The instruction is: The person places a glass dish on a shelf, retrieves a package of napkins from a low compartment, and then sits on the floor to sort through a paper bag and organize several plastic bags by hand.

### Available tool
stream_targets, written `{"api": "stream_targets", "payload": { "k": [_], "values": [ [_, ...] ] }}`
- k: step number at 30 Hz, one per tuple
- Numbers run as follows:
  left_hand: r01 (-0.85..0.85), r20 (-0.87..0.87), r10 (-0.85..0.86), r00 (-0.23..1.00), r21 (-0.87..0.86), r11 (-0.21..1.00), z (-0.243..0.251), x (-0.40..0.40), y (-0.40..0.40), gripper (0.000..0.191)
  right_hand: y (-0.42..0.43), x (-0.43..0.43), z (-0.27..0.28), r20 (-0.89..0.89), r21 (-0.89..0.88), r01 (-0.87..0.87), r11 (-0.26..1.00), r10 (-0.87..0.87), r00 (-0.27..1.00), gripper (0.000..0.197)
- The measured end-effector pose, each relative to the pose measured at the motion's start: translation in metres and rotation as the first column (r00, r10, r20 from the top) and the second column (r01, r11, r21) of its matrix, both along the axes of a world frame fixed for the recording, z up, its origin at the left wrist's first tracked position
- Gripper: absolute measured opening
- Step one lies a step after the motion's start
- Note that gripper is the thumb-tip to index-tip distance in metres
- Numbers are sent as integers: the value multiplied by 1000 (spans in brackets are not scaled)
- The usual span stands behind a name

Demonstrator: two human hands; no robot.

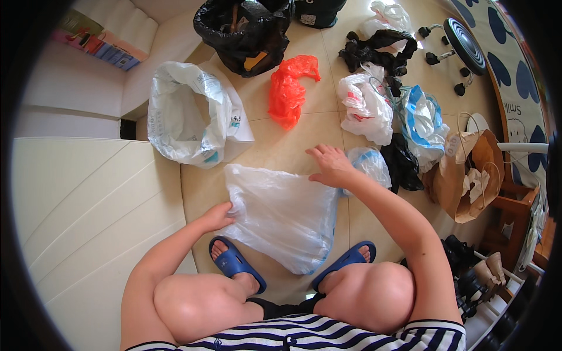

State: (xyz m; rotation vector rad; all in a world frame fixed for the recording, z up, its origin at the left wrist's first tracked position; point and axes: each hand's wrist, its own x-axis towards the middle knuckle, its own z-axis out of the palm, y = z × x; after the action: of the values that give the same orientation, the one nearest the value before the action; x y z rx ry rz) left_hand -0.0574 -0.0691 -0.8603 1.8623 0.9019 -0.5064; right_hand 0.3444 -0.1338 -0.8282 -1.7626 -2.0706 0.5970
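A translucent white plastic bag is spread out between my feet, with a pale blue strip along its right side. My left hand pinches its left edge between thumb and fingers. Near the bag's upper right corner is my right hand, fingers apart and holding nothing; whether it touches the bag is unclear. Just beyond my right wrist sits a bunched clear bag with blue marks. A crumpled red plastic bag lies on the tiles farther ahead.
An open white sack stands at upper left, near a black bin bag. Crumpled white bags, black bags and a brown paper bag crowd the right. Beyond are a wheeled stool and a shoe rack. A white panel borders the left.
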Motion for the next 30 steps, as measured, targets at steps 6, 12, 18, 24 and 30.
{"api": "stream_targets", "payload": {
  "k": [6,12,18,24,30],
  "values": [
    [-398,60,396,916,28,917,-4,-14,15,34,-41,34,-66,161,-521,203,829,-138,977,23],
    [-577,108,578,809,-47,815,-27,-21,32,25,-72,94,-43,219,-416,521,745,-475,853,25],
    [-632,105,629,770,-6,775,-13,19,33,45,-22,53,16,306,-61,129,990,-104,946,25],
    [-748,68,752,656,-79,660,-6,17,9,66,39,-7,-8,82,-60,-247,967,251,964,27],
    [-775,-12,785,619,-171,608,-4,15,-14,70,84,-32,-23,53,-262,-30,965,45,998,29]
  ]
}}
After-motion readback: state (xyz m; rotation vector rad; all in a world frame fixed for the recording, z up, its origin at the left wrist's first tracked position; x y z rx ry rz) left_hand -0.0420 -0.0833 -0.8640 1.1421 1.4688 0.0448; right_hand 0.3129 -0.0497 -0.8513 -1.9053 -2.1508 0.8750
